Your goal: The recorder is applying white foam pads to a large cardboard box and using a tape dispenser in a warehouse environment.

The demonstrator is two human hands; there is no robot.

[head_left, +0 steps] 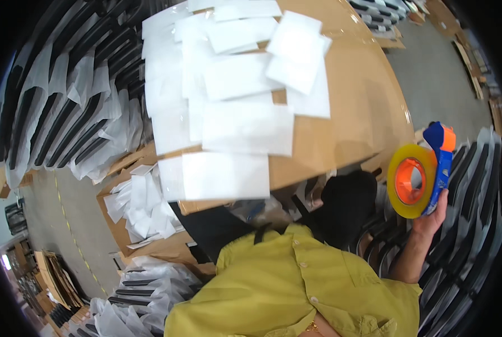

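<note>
At the right, my right hand (431, 221) is closed around the lower end of a blue and orange tape dispenser (441, 174), held up beside the table. A big roll of yellowish packing tape (400, 194) with an orange core sits on the dispenser. To the left of it is the cardboard-covered table (355, 106), where several white foam sheets (245, 76) lie flat in overlapping rows. Two of them rest crosswise at the upper right of the spread, and the nearest sheet (225, 175) reaches the table's near edge. My left hand does not show.
An open carton (111, 210) heaped with loose white foam pieces stands at the left of the table's near corner. Stacks of black curved parts in clear wrap (77, 106) rise at the left, with more wrapped parts (473, 191) at the right. A black seat (346, 199) is under the near edge.
</note>
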